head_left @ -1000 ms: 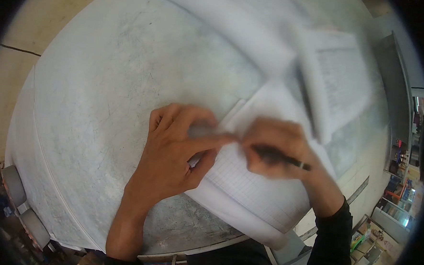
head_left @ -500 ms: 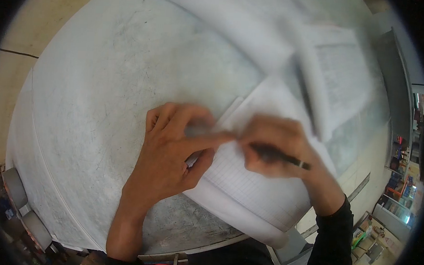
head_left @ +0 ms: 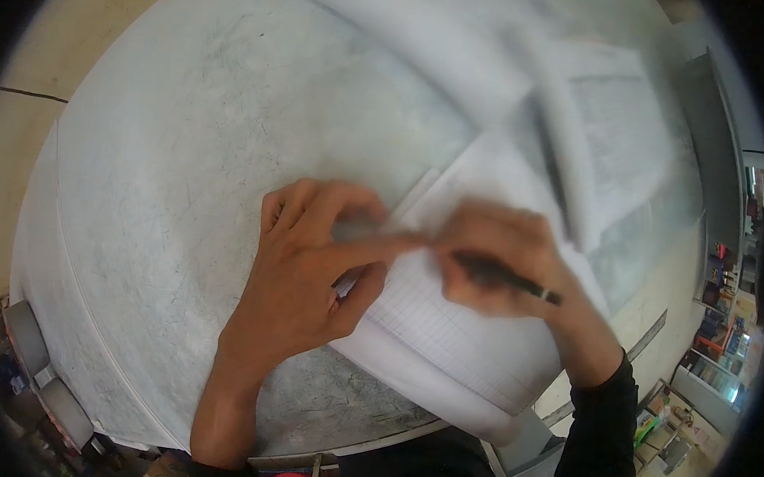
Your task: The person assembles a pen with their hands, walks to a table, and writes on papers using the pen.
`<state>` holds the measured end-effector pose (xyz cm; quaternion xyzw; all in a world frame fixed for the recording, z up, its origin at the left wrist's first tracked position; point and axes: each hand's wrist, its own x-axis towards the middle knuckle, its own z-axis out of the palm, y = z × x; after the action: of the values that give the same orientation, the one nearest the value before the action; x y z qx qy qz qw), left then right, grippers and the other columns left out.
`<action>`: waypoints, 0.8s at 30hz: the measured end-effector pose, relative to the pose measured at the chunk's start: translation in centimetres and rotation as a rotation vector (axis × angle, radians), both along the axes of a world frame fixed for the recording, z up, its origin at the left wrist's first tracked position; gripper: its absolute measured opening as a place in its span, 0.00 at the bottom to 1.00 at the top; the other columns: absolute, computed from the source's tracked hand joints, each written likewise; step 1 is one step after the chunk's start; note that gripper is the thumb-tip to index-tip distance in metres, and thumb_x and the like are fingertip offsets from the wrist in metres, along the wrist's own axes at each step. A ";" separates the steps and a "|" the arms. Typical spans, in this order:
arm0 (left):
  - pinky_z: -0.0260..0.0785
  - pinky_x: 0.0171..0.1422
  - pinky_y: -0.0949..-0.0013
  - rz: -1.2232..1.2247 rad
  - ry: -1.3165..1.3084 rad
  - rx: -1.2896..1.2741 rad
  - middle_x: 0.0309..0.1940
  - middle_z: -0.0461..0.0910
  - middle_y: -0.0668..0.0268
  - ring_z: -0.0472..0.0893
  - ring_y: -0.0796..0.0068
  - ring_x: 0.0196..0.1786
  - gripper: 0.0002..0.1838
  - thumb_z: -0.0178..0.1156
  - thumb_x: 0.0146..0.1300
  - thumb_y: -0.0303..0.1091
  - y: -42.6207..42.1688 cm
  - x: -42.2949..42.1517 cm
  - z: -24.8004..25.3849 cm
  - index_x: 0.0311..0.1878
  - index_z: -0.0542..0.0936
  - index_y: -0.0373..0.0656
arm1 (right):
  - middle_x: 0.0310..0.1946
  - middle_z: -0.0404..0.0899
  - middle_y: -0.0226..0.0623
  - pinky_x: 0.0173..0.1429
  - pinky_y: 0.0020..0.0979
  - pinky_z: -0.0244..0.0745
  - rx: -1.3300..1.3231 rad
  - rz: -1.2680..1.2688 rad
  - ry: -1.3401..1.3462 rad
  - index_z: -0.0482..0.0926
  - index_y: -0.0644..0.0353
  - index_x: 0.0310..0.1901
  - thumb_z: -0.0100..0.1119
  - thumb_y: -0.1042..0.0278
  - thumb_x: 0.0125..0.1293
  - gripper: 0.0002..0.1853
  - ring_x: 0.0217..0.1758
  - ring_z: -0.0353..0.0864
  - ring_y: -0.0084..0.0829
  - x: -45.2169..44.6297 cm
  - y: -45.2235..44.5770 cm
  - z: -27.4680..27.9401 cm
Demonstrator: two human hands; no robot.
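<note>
A gridded paper sheet (head_left: 471, 347) lies slantwise on the grey tabletop (head_left: 170, 167). Over its upper left part rests my left hand (head_left: 311, 269), fingers bent but apart, the index finger reaching toward my right hand. Nothing shows in its grasp. My right hand (head_left: 502, 262) is closed around a dark pen (head_left: 518, 283), whose back end sticks out toward the wrist. The pen's tip is hidden by the blurred fingers. Both hands nearly meet above the sheet.
Blurred white papers (head_left: 617, 130) with faint print lie at the upper right, and another long sheet (head_left: 385, 23) curves along the top. Grey stools (head_left: 27, 336) stand at the lower left beyond the table's edge. Shelves with assorted items are at the far right.
The view has shifted very slightly. Both hands stay in nearly the same place over the sheet, and the pen remains in my right hand.
</note>
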<state>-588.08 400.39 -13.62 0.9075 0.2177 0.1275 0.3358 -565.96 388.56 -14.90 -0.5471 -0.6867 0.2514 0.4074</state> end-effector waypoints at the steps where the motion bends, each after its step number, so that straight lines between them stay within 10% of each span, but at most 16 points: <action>1: 0.59 0.72 0.56 0.000 -0.003 -0.009 0.51 0.78 0.68 0.74 0.64 0.56 0.22 0.70 0.56 0.24 0.0 0.0 0.0 0.52 0.94 0.58 | 0.27 0.77 0.35 0.29 0.33 0.73 0.010 -0.011 0.025 0.80 0.59 0.37 0.69 0.82 0.55 0.10 0.26 0.80 0.31 0.1 0.0 0.0; 24: 0.60 0.71 0.57 0.006 -0.019 -0.004 0.51 0.78 0.68 0.74 0.66 0.56 0.21 0.71 0.57 0.25 -0.1 -0.1 -0.1 0.52 0.94 0.59 | 0.27 0.77 0.35 0.28 0.33 0.73 0.038 -0.011 0.027 0.81 0.59 0.37 0.69 0.82 0.56 0.10 0.25 0.81 0.32 -0.2 0.1 -0.1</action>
<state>-588.18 400.29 -13.75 0.9049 0.2175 0.1367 0.3394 -566.15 388.62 -15.01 -0.5397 -0.6827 0.2436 0.4282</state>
